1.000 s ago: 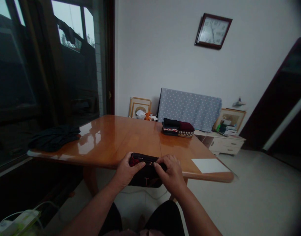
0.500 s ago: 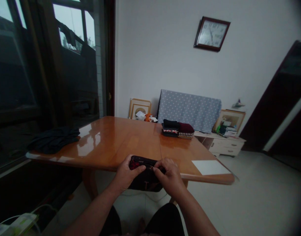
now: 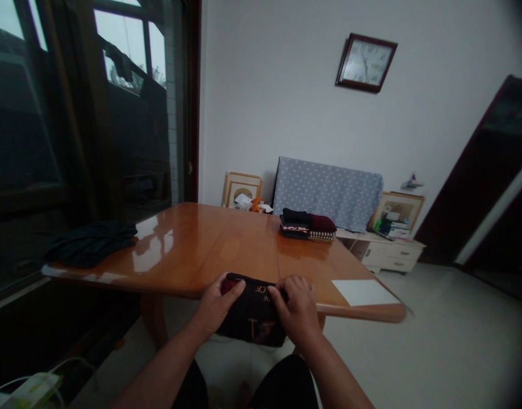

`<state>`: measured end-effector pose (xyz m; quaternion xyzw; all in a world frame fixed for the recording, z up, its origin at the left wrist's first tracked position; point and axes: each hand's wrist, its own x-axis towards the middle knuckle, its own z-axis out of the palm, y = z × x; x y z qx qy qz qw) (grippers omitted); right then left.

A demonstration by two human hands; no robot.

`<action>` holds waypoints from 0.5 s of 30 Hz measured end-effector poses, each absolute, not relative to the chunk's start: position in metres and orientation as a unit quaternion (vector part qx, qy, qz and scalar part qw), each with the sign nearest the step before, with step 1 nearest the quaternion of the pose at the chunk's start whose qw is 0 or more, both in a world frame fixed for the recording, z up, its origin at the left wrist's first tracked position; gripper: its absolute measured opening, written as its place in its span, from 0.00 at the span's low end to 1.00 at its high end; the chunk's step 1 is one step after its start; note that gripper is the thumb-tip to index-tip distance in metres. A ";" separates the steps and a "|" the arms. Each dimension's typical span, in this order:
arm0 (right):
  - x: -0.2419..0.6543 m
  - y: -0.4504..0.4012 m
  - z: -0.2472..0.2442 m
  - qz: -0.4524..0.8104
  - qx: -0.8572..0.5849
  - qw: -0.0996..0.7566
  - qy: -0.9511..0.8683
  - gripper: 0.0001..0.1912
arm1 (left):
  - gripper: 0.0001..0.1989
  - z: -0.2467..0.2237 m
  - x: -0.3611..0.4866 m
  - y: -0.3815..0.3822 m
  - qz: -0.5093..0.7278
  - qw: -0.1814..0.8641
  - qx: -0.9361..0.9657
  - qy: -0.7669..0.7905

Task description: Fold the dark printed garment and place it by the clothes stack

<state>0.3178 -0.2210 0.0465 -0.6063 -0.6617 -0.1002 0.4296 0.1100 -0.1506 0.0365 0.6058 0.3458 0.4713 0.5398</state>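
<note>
Both hands hold a folded black garment (image 3: 254,318) at the table's near edge, above my lap. Light lettering shows on its face, and a bit of red peeks out at its upper left corner. My left hand (image 3: 216,304) grips its left end, thumb lying over the front and fingers hidden behind. At the upper right corner my right hand (image 3: 298,307) pinches the cloth, thumb in front and fingers curled over the top. What kind of garment it is I cannot tell.
On the wooden table (image 3: 226,244) stand folded clothes (image 3: 307,225) in two stacks at the back. A dark crumpled cloth (image 3: 92,244) lies at its left end, a white sheet (image 3: 363,292) at its right. Bottom left is a power strip (image 3: 30,392).
The garment's front face has tilted more into view, showing more lettering, and its lower edge hangs lower. Both hands keep their hold, with the left thumb shifted slightly left and up.
</note>
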 end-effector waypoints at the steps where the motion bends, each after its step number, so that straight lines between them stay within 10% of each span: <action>1: 0.321 -0.220 0.045 -0.096 -0.607 0.447 -0.650 0.13 | 0.18 0.036 0.110 -0.150 0.473 0.542 0.600 0.349; 8: 0.335 -0.229 0.040 0.004 -0.568 0.610 -0.552 0.15 | 0.20 0.036 0.109 -0.147 0.496 0.557 0.560 0.360; 15: 0.330 -0.230 0.036 0.047 -0.535 0.588 -0.605 0.11 | 0.22 0.031 0.107 -0.144 0.493 0.561 0.560 0.359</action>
